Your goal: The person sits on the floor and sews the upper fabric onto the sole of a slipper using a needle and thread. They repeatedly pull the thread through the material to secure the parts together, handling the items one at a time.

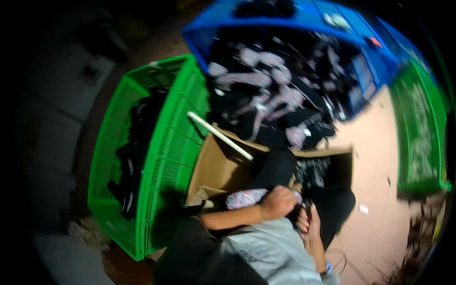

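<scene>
My left hand (279,202) is closed over a long speckled pink-and-grey piece (246,198), which shows on both sides of the fist above my lap. Close to its right end is my right hand (308,222), fingers curled together at something small and dark that blur hides. Beyond my knees, a heap of black and speckled pieces (280,90) spills toward me out of a blue crate (275,21). What kind of article they are, I cannot make out.
On the left stands a green crate (161,175) with black pieces (135,147) inside. An opened cardboard box (213,164) lies around my legs, a white stick (221,135) across its edge. Another green crate (418,133) is at the right. Dark packed items (312,172) sit between my knees.
</scene>
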Demonstrator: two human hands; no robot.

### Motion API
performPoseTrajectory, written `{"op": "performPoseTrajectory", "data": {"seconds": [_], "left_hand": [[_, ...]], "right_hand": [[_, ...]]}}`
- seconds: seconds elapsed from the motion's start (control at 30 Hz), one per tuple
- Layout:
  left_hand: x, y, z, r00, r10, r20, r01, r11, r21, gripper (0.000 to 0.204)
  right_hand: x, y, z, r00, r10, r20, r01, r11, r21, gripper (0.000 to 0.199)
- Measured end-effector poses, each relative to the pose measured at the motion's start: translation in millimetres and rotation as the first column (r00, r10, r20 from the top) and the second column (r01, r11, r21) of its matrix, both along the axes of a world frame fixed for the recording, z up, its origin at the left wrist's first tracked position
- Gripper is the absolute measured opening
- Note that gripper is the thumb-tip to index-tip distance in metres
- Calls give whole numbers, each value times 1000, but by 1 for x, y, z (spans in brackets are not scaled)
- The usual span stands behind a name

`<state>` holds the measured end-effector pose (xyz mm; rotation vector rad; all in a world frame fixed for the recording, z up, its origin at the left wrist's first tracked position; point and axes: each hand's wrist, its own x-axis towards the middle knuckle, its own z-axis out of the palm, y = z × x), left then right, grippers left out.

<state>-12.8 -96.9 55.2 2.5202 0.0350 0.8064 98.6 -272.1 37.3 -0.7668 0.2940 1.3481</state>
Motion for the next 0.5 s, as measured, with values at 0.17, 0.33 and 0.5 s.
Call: {"op": "performPoseTrajectory", "data": {"seconds": [0.17,0.33,0.5], "left_hand": [[-6,-2,2,999,36,9,-35,998,-59,12],[-8,-6,-1,998,59,-37,-62,994,-87,15],[-8,-8,-17,992,33,-121,-45,994,-99,16]], "right_hand": [[-8,9,11,899,1,438,23,998,-50,17],[-12,21,-6,732,83,677,14,991,-136,13],[-18,28,-19,546,70,835,59,991,-122,13]]}}
